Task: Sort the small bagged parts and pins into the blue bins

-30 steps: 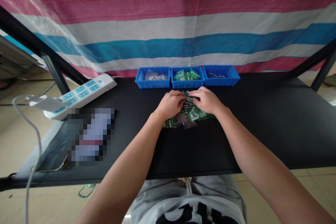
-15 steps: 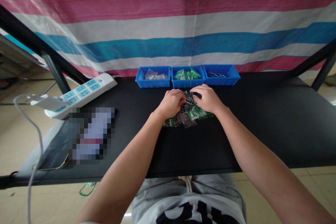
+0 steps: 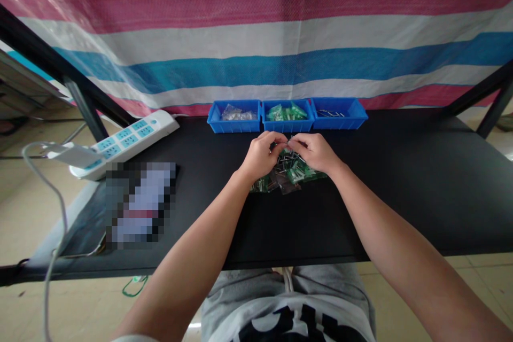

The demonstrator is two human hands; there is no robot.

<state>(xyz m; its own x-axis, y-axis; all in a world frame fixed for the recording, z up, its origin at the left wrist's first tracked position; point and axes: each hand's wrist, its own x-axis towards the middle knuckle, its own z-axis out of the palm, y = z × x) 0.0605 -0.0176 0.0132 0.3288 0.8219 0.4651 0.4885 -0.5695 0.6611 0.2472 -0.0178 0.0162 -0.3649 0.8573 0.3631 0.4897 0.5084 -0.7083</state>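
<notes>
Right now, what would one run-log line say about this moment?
left hand: pinching small piece | right hand: pinching it too | below: pile of green parts | behind: blue bins | surface: black table

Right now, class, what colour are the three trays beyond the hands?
Blue trays; the head view shows them best.

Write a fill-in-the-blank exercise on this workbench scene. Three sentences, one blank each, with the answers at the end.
1. ___ blue plastic bins stand in a row at the far side of the black table.
2. The left hand and right hand meet over a pile of small green parts and clear bags, just in front of the ___ bin.
3. The long white power strip lies to the ___ of the bins.

Missing words: three; middle; left.
</notes>
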